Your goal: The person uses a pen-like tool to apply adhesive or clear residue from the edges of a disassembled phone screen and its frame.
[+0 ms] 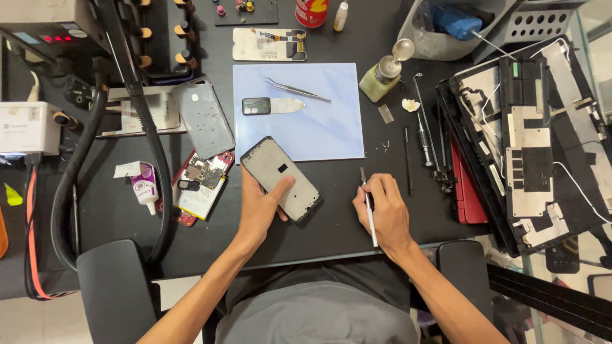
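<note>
My left hand (260, 207) grips a grey phone back panel (280, 178) that lies tilted on the black table (115, 210), thumb across its lower edge. My right hand (386, 213) holds a thin white-handled tool (369, 210) like a pen, tip pointing up and away, a short gap right of the panel. Just beyond the panel lies a light blue work mat (331, 134) carrying metal tweezers (296, 90) and a small dark camera module with a silvery strip (271, 106).
An opened phone with exposed circuit board (203, 185) and a grey cover (204, 118) lie to the left beside a black hose (143, 121). A small glue tube (145, 188), a glass solvent bottle (381, 75), screwdrivers (422, 130) and a dismantled laptop shell (535, 140) are around.
</note>
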